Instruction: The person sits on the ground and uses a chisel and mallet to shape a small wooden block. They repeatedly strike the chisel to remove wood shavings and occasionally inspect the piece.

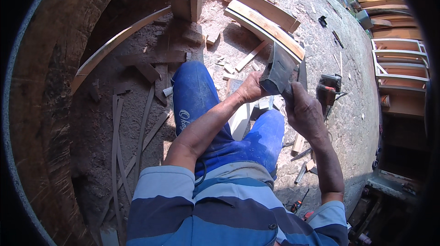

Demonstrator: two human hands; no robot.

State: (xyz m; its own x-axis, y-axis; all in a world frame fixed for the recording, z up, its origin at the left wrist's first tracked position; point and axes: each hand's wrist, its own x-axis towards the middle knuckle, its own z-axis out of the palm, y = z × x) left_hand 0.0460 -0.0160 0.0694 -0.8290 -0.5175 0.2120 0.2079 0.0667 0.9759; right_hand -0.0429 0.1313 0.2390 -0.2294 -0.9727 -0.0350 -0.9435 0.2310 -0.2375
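In front of my knees, my left hand (252, 87) is closed on the near left side of a dark grey, block-shaped tool (280, 68) with a broad flat face. My right hand (304, 112) is wrapped round a dark part at its lower right, like a handle. The exact kind of tool cannot be made out, and my fingers hide part of it. Just beyond the tool lies a pale curved wooden board (266, 27); the tool overlaps its near end in view. Under my hands, between my legs, a pale piece of wood (240, 122) is partly hidden.
A large wooden trunk or post (50, 85) rises along the left. Thin wood strips (117, 145) and offcuts litter the floor. To the right sit a dark power tool (329, 91), a screwdriver (298, 205) and stacked curved wooden parts (398, 58). Another curved board (266, 8) lies farther away.
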